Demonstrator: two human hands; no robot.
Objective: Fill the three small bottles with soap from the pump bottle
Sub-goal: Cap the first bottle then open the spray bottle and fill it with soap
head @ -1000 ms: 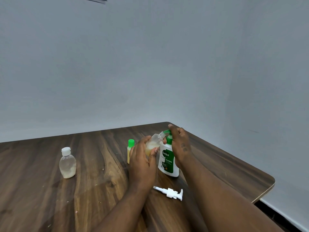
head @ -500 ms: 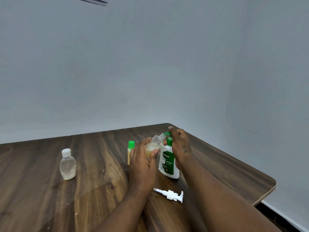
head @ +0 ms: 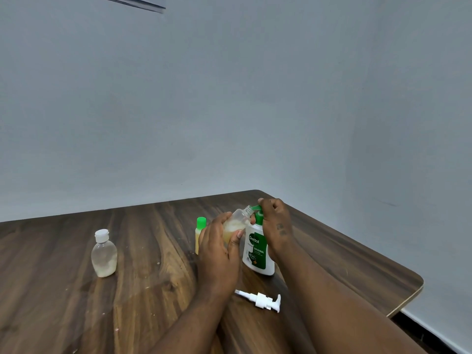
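Filling of one small bottle (head: pixel 236 223) is going on: you are tilting its open mouth to the nozzle of the pump bottle (head: pixel 258 255). Your left hand (head: pixel 219 254), just left of the pump bottle, is wrapping its fingers (head: pixel 224 217) round the small bottle; your right hand (head: pixel 277 226) is gripping the pump head on top. Next you are probably needing steady presses, keeping the mouth put
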